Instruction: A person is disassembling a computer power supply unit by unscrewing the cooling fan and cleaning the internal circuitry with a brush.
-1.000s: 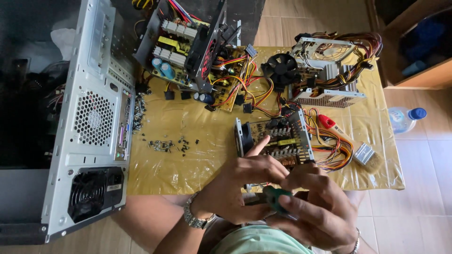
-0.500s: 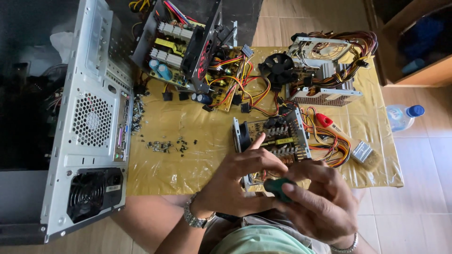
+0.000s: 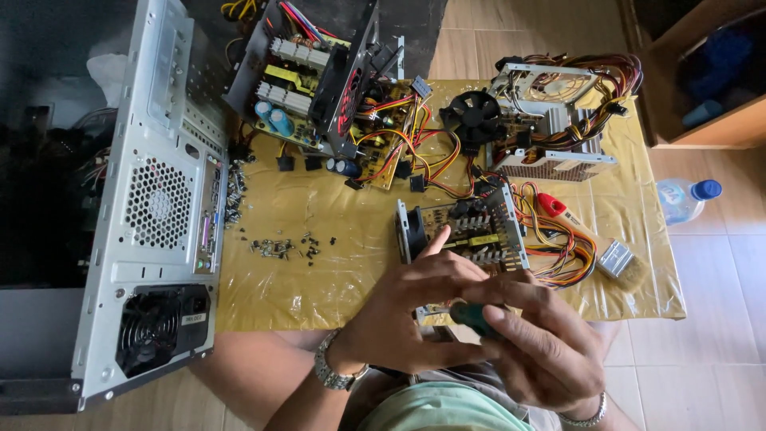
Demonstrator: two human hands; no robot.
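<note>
Left hand [image 3: 407, 307]: fingers curled, index out onto the open power supply unit [image 3: 467, 235]. Right hand [image 3: 542, 347]: closed on the green-handled screwdriver [image 3: 472, 317], just below that unit. Best practice, as judged: steady the unit, keep the driver square. Unit's casing holds circuit board and fan; computer case [image 3: 152, 231] left of it holds another fan; loose screws [image 3: 283, 247] between.

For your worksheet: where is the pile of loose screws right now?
In the head view, the loose screws lie left of centre on the yellow sheet, between the computer case and the open power supply.
</note>
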